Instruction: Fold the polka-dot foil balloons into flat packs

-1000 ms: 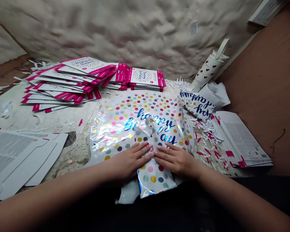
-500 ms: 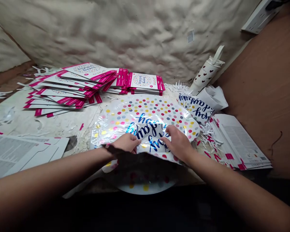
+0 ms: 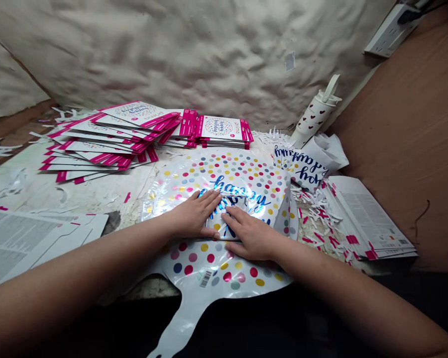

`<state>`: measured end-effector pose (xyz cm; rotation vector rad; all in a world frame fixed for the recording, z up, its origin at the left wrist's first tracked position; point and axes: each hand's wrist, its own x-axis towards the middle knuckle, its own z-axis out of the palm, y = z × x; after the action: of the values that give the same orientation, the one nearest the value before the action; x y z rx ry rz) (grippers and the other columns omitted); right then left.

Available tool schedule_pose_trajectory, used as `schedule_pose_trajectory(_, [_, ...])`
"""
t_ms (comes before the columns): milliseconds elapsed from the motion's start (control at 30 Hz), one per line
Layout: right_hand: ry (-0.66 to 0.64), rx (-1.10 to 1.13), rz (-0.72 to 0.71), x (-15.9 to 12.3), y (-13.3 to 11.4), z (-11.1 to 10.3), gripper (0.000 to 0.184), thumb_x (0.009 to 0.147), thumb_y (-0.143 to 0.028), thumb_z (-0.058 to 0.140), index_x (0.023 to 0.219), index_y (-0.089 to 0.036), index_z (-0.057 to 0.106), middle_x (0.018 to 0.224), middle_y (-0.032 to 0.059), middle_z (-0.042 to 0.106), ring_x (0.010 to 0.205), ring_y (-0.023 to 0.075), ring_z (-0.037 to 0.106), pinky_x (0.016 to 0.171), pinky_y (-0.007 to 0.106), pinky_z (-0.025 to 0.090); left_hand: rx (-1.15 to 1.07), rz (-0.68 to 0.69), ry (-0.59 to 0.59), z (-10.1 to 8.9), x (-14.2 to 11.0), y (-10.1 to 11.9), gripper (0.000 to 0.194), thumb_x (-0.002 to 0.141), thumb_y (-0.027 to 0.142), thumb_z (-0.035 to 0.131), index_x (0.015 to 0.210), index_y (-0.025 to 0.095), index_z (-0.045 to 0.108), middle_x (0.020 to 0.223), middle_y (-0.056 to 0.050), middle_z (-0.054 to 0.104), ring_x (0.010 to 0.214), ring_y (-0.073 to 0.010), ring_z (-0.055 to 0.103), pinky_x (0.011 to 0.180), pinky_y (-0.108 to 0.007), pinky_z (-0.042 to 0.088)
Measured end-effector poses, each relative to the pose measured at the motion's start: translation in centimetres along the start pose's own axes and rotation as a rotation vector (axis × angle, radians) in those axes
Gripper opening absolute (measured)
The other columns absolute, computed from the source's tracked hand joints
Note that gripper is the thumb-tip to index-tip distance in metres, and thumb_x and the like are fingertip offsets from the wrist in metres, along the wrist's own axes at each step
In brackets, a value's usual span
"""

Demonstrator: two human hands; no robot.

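A round foil balloon (image 3: 224, 184) printed with coloured dots and blue "happy birthday" lettering lies flat on the table, its silvery film creased. A narrow tail (image 3: 182, 318) runs from its near edge past the table edge, and a small barcode (image 3: 205, 278) shows near it. A small folded wad of foil (image 3: 227, 214) sits at the centre. My left hand (image 3: 194, 216) presses flat on this wad, fingers together. My right hand (image 3: 250, 236) rests flat against its near side. Neither hand grips anything.
Pink-edged packaged cards (image 3: 112, 139) fan out behind the balloon, beside a second stack (image 3: 224, 132). To the right are a blue-lettered foil piece (image 3: 302, 166), a heart-printed white roll (image 3: 315, 117), paper scraps (image 3: 313, 214) and printed sheets (image 3: 369, 214). More sheets (image 3: 33, 238) lie left.
The balloon's near part has dropped from lifted to flat, showing its dots and tail. Both hands have come down flat on the folded centre.
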<state>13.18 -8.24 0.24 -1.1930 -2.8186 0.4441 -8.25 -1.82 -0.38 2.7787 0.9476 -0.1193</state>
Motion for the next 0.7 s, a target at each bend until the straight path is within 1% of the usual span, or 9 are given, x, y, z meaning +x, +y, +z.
schedule_pose_trajectory(100, [-0.026, -0.094, 0.029, 0.6, -1.3, -1.1, 0.053, 0.082, -0.019, 0.05, 0.132, -0.002, 0.038, 0.134, 0.0246, 0.041, 0.126, 0.031, 0.038, 0.103, 0.043, 0.035, -0.003, -0.031, -0.002, -0.4, 0.2, 0.2, 0.095, 0.073, 0.071, 0.045, 0.139, 0.005, 0.026, 0.145, -0.024, 0.022, 0.134, -0.0352, 0.019, 0.107, -0.05, 0.018])
schedule_pose_trajectory(233, [-0.05, -0.213, 0.123, 1.4, -2.3, -1.2, 0.048, 0.084, -0.017, 0.049, 0.128, -0.002, 0.039, 0.129, 0.0284, 0.045, 0.116, 0.0342, 0.048, 0.085, 0.048, 0.049, -0.047, 0.038, 0.445, 0.0, -1.3, 3.0, 0.045, 0.091, 0.036, 0.039, 0.13, 0.016, 0.04, 0.139, -0.016, 0.039, 0.129, -0.0268, 0.034, 0.105, -0.044, 0.03])
schedule_pose_trajectory(300, [0.018, -0.254, 0.142, 1.4, -2.3, -0.4, 0.043, 0.088, -0.017, 0.041, 0.128, -0.002, 0.04, 0.125, 0.0283, 0.048, 0.112, 0.0345, 0.052, 0.079, 0.048, 0.051, -0.089, -0.011, 0.527, 1.3, -2.6, 4.1, 0.047, 0.091, 0.03, 0.038, 0.135, 0.016, 0.032, 0.14, -0.015, 0.037, 0.13, -0.0244, 0.033, 0.104, -0.04, 0.033])
schedule_pose_trajectory(433, [0.216, -0.079, 0.14, 0.1, -0.5, 0.4, 0.038, 0.087, -0.011, 0.037, 0.122, -0.005, 0.05, 0.119, 0.0214, 0.057, 0.107, 0.0271, 0.057, 0.087, 0.041, 0.049, -0.002, -0.201, 0.336, 3.8, -4.7, 3.6, 0.077, 0.083, 0.057, 0.042, 0.142, 0.012, 0.02, 0.145, -0.017, 0.028, 0.132, -0.0338, 0.027, 0.103, -0.049, 0.031])
schedule_pose_trajectory(500, [0.339, 0.083, 0.206, -1.6, 1.8, -1.0, 0.041, 0.084, -0.009, 0.039, 0.122, -0.012, 0.052, 0.119, 0.0125, 0.06, 0.102, 0.0207, 0.06, 0.087, 0.033, 0.05, 0.055, -0.285, 0.232, 4.2, -5.3, 2.8, 0.086, 0.077, 0.067, 0.042, 0.141, 0.012, 0.027, 0.145, -0.018, 0.027, 0.132, -0.0387, 0.025, 0.101, -0.055, 0.029])
schedule_pose_trajectory(567, [0.555, 0.193, 0.353, -3.7, 5.1, -3.7, 0.043, 0.084, -0.008, 0.037, 0.125, -0.015, 0.05, 0.114, 0.0074, 0.064, 0.094, 0.0169, 0.063, 0.082, 0.029, 0.052, 0.093, -0.363, 0.188, 3.9, -5.7, 2.3, 0.086, 0.076, 0.068, 0.041, 0.139, 0.01, 0.032, 0.145, -0.02, 0.025, 0.131, -0.0432, 0.023, 0.097, -0.059, 0.03])
schedule_pose_trajectory(633, [0.892, 0.162, 0.578, -5.8, 9.1, -6.6, 0.043, 0.087, -0.014, 0.036, 0.128, -0.014, 0.047, 0.113, 0.0093, 0.064, 0.095, 0.0195, 0.063, 0.082, 0.032, 0.051, 0.114, -0.321, 0.189, 3.0, -5.6, 2.6, 0.078, 0.079, 0.063, 0.04, 0.139, 0.014, 0.031, 0.146, -0.018, 0.023, 0.131, -0.044, 0.022, 0.096, -0.061, 0.029])
schedule_pose_trajectory(667, [1.009, 0.061, 0.677, -6.6, 11.1, -7.7, 0.044, 0.088, -0.015, 0.036, 0.131, -0.015, 0.044, 0.12, 0.0104, 0.06, 0.104, 0.0212, 0.06, 0.088, 0.034, 0.048, 0.111, -0.243, 0.182, 2.6, -5.3, 3.0, 0.071, 0.082, 0.059, 0.04, 0.141, 0.02, 0.028, 0.147, -0.014, 0.022, 0.131, -0.0424, 0.022, 0.098, -0.061, 0.027])
schedule_pose_trajectory(700, [1.031, -0.04, 0.741, -7.1, 13.1, -8.6, 0.047, 0.087, -0.012, 0.035, 0.134, -0.016, 0.041, 0.129, 0.0107, 0.053, 0.115, 0.0219, 0.052, 0.095, 0.035, 0.043, 0.099, -0.141, 0.161, 2.1, -5.0, 3.5, 0.066, 0.084, 0.054, 0.039, 0.142, 0.026, 0.024, 0.148, -0.01, 0.02, 0.132, -0.0401, 0.021, 0.099, -0.06, 0.026])
